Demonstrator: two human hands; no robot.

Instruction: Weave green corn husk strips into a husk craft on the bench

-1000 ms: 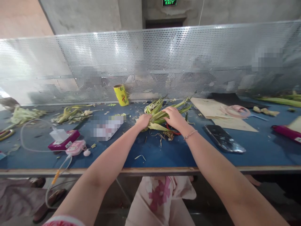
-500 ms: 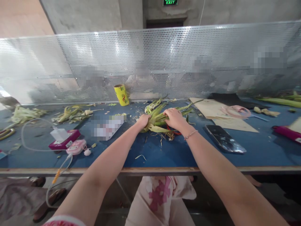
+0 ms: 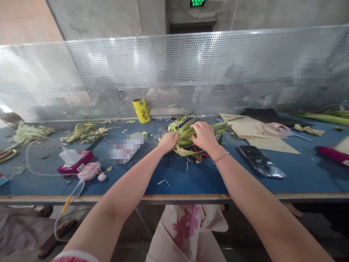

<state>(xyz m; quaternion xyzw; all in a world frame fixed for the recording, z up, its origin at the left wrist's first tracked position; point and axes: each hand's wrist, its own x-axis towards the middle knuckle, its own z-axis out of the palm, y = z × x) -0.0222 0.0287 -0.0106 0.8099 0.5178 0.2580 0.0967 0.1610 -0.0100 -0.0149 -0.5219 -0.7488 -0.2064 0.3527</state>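
Observation:
A bundle of green corn husks lies on the blue tabletop in front of me, its leaf ends pointing right and pale curled strips at its back. Closed around the bundle's left end is my left hand, thumb and fingers pressed together on the leaves. My right hand, with a thin bracelet at the wrist, grips the husks from above, its fingers curled over them. Whether a cob is inside the leaves is hidden. Part of a red loop shows beneath my right hand, among dry, stringy scraps.
A black phone lies right of my right arm; brown paper is behind it. Leftward are a pink case, a magenta power strip and husk scraps. A yellow tube stands near the perforated metal screen; people sit beyond.
My left hand has shifted slightly right along the husks and is closer to my right hand. My right hand has hardly moved, still on the bundle.

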